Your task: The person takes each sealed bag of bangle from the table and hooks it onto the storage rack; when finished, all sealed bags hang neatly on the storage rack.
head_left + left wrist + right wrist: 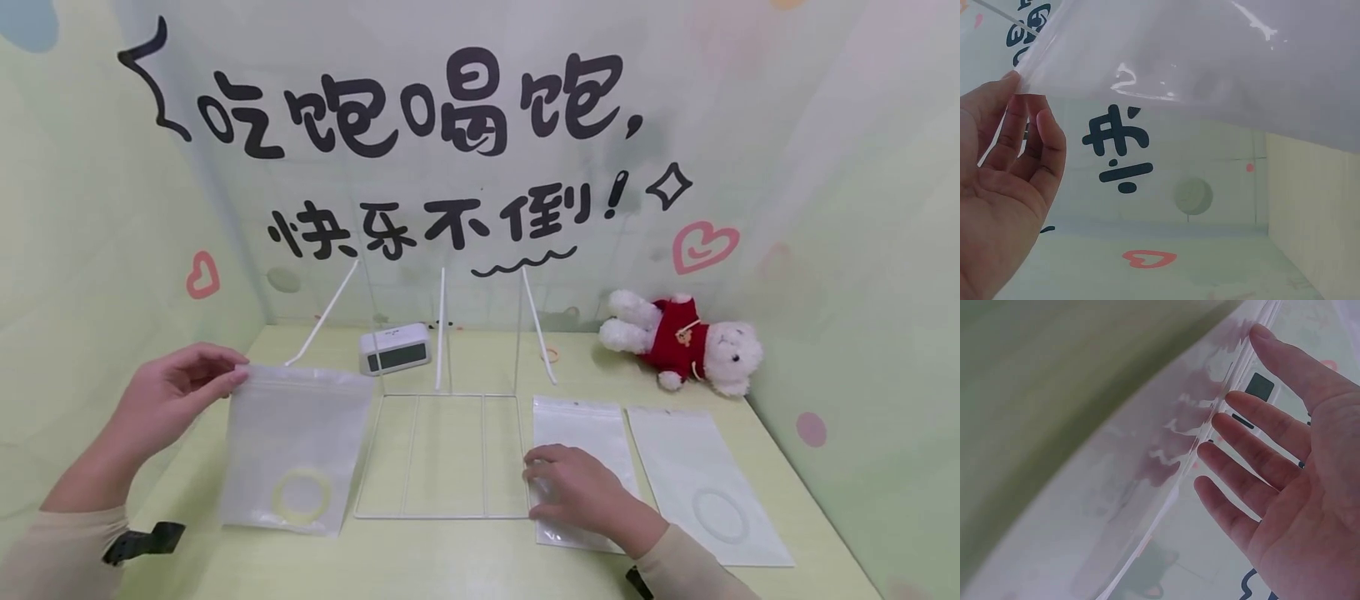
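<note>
My left hand (161, 408) pinches the upper left corner of a frosted zip bag (292, 417), thumb against fingertips, with a pale yellow ring (277, 497) low inside it. In the left wrist view the bag (1210, 56) hangs from the thumb and fingers of that hand (1013, 169). Over a second zip bag (581, 425) lies my right hand (577, 492), covering its middle. The right wrist view shows this hand (1297, 481) with fingers spread and lightly bent, fingertips right at the bag's edge (1166, 456). A third bag (682, 450), beside it, contains a whitish ring (697, 508).
A white wire rack (483, 458) stands between the hands, its three prongs (440, 333) jutting forward. Behind it sits a white digital clock (395, 347). A plush bear (682, 342) in red lies at the back right. Printed curtains (480, 25) enclose the table.
</note>
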A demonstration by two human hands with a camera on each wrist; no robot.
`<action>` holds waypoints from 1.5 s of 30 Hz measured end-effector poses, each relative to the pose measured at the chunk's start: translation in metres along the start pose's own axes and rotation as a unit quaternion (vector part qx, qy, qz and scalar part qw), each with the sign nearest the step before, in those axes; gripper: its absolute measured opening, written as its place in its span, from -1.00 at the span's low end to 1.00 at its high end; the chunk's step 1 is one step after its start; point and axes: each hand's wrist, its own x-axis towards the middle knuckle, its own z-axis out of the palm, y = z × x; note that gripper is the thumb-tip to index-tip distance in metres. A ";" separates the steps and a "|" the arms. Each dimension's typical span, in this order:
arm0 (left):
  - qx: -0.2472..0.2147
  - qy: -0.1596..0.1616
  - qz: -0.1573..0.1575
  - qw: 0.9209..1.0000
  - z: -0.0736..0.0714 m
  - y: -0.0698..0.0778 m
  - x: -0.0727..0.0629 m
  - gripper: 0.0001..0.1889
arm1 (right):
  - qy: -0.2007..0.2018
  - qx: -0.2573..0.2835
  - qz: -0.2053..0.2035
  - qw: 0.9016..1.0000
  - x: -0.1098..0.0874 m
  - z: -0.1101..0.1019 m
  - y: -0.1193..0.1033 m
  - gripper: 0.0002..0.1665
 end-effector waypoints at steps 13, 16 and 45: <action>-0.030 0.014 0.067 0.997 -0.008 0.038 -0.006 -0.75 | 0.001 0.002 0.000 1.000 0.000 -0.002 0.000 -0.50; -0.078 0.013 0.096 0.992 -0.009 0.039 -0.005 -0.70 | 0.005 0.003 -0.002 1.000 0.000 -0.001 0.000 -0.50; -0.342 0.044 0.249 0.905 -0.021 0.073 -0.004 -0.77 | 0.002 0.007 0.000 1.000 0.002 0.000 0.001 -0.52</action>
